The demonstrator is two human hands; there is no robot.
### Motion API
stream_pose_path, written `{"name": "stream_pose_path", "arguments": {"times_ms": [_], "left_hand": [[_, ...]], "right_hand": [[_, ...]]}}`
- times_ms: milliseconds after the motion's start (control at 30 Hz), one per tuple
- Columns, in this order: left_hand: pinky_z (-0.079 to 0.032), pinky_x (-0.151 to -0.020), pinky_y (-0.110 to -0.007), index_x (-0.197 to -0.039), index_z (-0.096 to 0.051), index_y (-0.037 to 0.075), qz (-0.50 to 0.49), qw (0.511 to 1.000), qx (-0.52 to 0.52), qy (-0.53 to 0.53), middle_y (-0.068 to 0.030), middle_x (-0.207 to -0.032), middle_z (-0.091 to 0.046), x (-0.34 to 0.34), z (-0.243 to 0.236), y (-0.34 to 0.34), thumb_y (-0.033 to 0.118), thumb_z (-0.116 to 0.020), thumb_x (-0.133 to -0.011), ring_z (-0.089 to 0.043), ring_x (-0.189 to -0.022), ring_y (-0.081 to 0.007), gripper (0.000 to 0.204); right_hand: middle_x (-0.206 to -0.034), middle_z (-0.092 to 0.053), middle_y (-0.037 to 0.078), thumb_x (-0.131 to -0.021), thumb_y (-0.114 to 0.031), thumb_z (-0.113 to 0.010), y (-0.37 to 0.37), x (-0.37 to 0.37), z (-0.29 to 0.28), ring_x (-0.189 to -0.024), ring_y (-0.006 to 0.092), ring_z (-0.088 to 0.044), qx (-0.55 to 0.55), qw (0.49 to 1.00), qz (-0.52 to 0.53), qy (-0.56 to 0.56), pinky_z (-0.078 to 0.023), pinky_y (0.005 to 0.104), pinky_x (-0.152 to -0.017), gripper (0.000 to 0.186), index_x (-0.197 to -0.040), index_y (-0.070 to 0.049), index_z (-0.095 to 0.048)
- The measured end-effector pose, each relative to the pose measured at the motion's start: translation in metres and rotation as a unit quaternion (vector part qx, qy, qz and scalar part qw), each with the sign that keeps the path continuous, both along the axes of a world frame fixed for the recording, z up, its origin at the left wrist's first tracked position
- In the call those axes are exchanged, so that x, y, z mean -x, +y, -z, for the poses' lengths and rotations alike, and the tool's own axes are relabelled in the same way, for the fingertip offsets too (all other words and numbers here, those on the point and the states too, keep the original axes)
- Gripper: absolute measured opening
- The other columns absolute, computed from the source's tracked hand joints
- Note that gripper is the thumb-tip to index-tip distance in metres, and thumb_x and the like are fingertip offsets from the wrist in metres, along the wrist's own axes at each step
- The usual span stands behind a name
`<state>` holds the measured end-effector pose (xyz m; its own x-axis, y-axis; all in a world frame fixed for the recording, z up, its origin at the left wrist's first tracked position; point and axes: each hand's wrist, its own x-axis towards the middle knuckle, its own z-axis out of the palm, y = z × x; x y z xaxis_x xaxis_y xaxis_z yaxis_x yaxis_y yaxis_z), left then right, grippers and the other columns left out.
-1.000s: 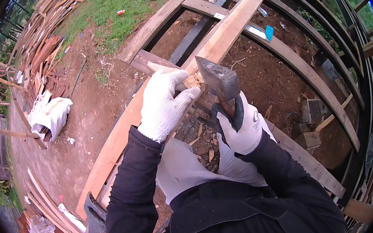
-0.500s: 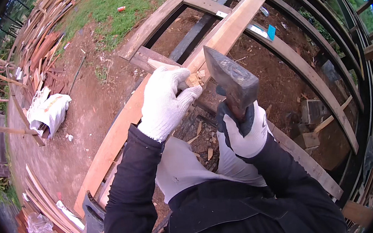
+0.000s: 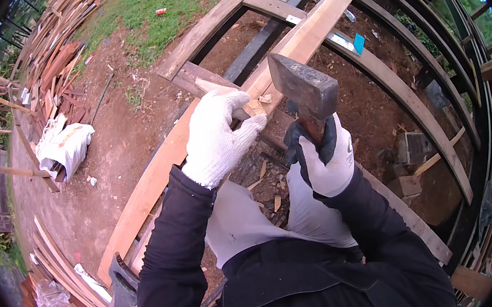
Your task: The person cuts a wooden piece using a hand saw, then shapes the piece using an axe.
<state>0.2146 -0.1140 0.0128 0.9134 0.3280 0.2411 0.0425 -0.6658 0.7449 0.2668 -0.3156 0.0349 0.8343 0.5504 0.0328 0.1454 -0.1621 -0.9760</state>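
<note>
My left hand [image 3: 215, 134], in a white knit glove, pinches a short piece of pale wood [image 3: 254, 107] with a rough-cut end. It rests over a long light plank [image 3: 300, 43]. A small loose wood chip [image 3: 265, 99] lies beside it. My right hand [image 3: 329, 159], in a white glove with dark grip coating, is closed round the wooden handle of a hatchet [image 3: 305, 84]. The dark, worn steel head is raised just right of the wood piece, apart from it, and hides part of the plank. Most of the handle is hidden by the hand and head.
A timber frame [image 3: 398, 86] spreads ahead and to the right, with a small teal object [image 3: 358, 43] on one beam. A dark handsaw handle [image 3: 123, 289] is at lower left. A white sack [image 3: 66, 145] and a lumber pile [image 3: 59, 35] are farther left. Chips litter the ground between my legs.
The hatchet head has shifted slightly and tilted in my right hand. Some chips at the cut end have moved or gone. My left hand has barely moved.
</note>
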Motion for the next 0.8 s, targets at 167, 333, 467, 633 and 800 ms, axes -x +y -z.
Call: {"name": "stream_pose_path", "arguments": {"times_ms": [167, 333, 467, 633, 800], "left_hand": [[-0.055, -0.075, -0.036, -0.111, -0.071, 0.001, 0.055, 0.991, -0.122, -0.024, -0.0144, -0.097, -0.066, -0.002, 0.001, 0.006, 0.021, -0.080, -0.078, -0.068, -0.081, -0.0286, 0.039], [-0.054, -0.078, -0.041, -0.106, -0.071, 0.001, -0.012, 0.998, -0.039, -0.047, -0.0125, -0.082, -0.069, -0.004, 0.003, -0.003, 0.017, -0.079, -0.076, -0.066, -0.086, -0.0312, 0.035], [-0.053, -0.077, -0.041, -0.107, -0.071, 0.002, 0.004, 0.997, -0.036, -0.069, -0.0114, -0.081, -0.070, -0.002, 0.004, -0.004, 0.016, -0.081, -0.073, -0.066, -0.085, -0.0313, 0.039], [-0.053, -0.072, -0.036, -0.111, -0.071, 0.004, 0.056, 0.994, -0.082, -0.037, -0.0114, -0.082, -0.063, -0.004, -0.006, -0.005, 0.014, -0.082, -0.072, -0.066, -0.078, -0.0266, 0.042], [-0.052, -0.069, -0.037, -0.111, -0.071, 0.005, 0.053, 0.978, -0.148, -0.137, -0.0110, -0.079, -0.061, -0.005, 0.010, 0.003, 0.016, -0.081, -0.073, -0.063, -0.074, -0.0261, 0.041]], "right_hand": [[-0.089, -0.068, 0.027, -0.094, -0.015, -0.063, 0.011, -0.021, 0.021, -0.084, 0.0450, -0.069, 0.249, 0.957, -0.096, -0.110, -0.054, 0.0497, -0.071, 0.033, -0.121, 0.001, -0.051], [-0.089, -0.068, 0.026, -0.094, -0.012, -0.063, 0.013, -0.013, 0.019, -0.084, 0.0450, -0.069, 0.234, 0.963, -0.084, -0.101, -0.054, 0.0480, -0.071, 0.033, -0.122, 0.000, -0.051], [-0.090, -0.068, 0.026, -0.093, -0.012, -0.064, 0.019, -0.005, 0.019, -0.084, 0.0453, -0.069, 0.233, 0.967, -0.064, -0.082, -0.054, 0.0484, -0.072, 0.035, -0.123, 0.000, -0.051], [-0.095, -0.068, 0.028, -0.092, -0.011, -0.065, 0.021, 0.005, 0.027, -0.088, 0.0451, -0.069, 0.187, 0.979, -0.032, -0.081, -0.054, 0.0476, -0.074, 0.040, -0.127, 0.001, -0.050], [-0.098, -0.068, 0.028, -0.092, -0.009, -0.064, 0.026, 0.011, 0.037, -0.091, 0.0436, -0.070, 0.115, 0.991, -0.008, -0.067, -0.054, 0.0449, -0.078, 0.041, -0.129, 0.002, -0.050]]}}
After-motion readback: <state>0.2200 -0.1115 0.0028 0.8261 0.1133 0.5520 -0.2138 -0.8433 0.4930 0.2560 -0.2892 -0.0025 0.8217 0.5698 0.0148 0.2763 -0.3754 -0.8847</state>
